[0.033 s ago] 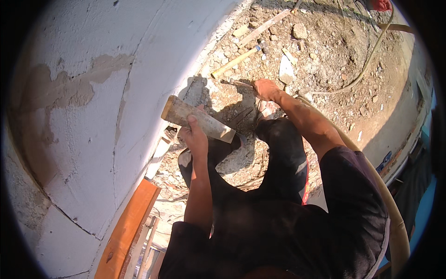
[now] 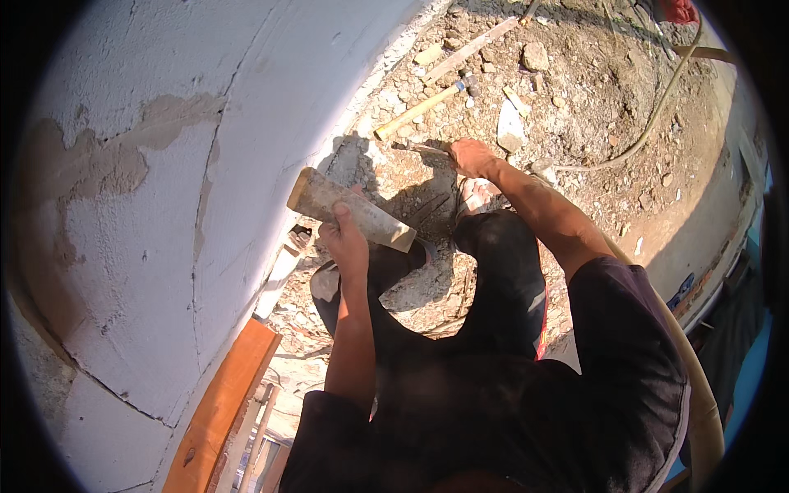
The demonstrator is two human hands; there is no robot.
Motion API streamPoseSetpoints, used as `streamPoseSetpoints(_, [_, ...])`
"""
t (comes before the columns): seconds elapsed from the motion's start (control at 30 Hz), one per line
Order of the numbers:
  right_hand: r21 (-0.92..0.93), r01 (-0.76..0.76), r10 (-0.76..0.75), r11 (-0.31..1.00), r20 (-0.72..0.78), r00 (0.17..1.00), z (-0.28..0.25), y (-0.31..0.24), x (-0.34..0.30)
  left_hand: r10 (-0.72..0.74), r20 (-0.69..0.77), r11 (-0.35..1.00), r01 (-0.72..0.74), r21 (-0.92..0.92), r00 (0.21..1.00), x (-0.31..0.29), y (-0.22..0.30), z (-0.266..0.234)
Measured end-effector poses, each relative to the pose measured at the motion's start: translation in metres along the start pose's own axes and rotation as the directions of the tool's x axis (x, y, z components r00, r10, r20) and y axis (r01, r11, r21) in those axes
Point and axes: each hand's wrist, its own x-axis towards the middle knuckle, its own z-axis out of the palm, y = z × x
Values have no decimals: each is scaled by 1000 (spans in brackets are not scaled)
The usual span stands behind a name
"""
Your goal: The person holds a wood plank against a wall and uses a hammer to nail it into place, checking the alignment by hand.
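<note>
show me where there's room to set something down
Probably pebbly dirt between the pale flat piece and the thin hose, or between that hose and the right forearm. Crowded beyond the right hand: hammer, wood strip, stones.

Black short-sleeved shirt (image 2: pixel 460 411), right sleeve (image 2: pixel 629 353) purplish near its hem, and black trousers (image 2: pixel 503 279)

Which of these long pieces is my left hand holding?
The grey-brown block, gripped by your left hand; the orange plank is beside the wall, the pale strip on the ground.
</note>
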Motion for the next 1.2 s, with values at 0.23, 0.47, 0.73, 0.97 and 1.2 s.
streamPoseSetpoints(0.23, [-191,218,-217,957,28,976,36,41,79,-113,-133,987,95,-133,985,48,-80,24])
streamPoseSetpoints(0.47, [-131,310,-325,942,-113,939,66,63,108,262,-35,856,-249,-454,964,71,-43,25])
streamPoseSetpoints(0.73, [-330,236,-293,914,-135,947,77,49,96,167,-162,734,-232,-638,973,70,-44,8])
streamPoseSetpoints(0.97, [-315,339,-445,886,-378,812,62,41,84,244,-3,677,-172,-716,970,59,-17,-6])
streamPoseSetpoints(1.2, [200,456,-317,867,-486,815,-48,-41,54,708,152,261,-56,-964,690,83,-45,-14])
